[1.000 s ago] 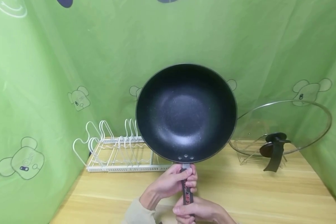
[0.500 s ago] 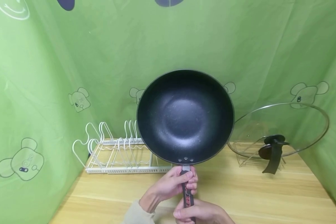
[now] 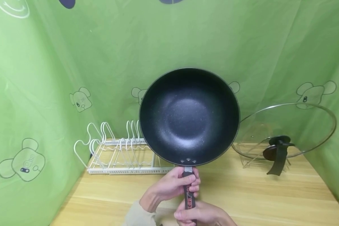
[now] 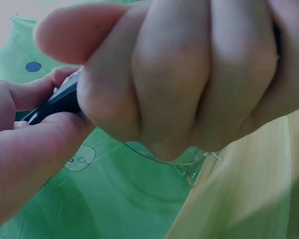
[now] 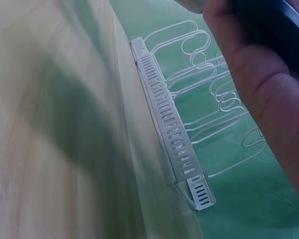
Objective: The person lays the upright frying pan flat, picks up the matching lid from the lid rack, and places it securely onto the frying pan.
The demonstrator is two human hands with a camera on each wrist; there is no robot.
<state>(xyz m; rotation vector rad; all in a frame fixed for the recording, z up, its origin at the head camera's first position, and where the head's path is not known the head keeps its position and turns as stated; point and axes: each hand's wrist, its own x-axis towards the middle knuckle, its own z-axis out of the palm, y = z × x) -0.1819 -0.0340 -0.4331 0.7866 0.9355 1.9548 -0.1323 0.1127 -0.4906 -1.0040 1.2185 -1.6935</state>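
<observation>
In the head view a black wok (image 3: 189, 116) is held up, its dark inside facing me and its handle (image 3: 190, 198) pointing down. My left hand (image 3: 170, 185) grips the handle just below the pan, with the thumb lying across its front. Lower down, my right hand (image 3: 204, 213) holds the same handle near its end, thumb over it. The handle bears red markings. Curled fingers and dark parts of the handle fill much of the left wrist view. In the right wrist view, a hand and a dark part of the handle cover the upper right corner.
A white wire rack (image 3: 130, 170) stands on the wooden table (image 3: 257, 197) at the back left, partly behind the wok. At the right, a glass lid (image 3: 308, 125) with a black knob leans on a small wire stand (image 3: 246, 164). Green printed cloth (image 3: 186, 34) surrounds the table.
The wok dips slightly, then rises a little, staying upright in both hands. The whole head view shifts a bit along with it. Both grips look the same throughout.
</observation>
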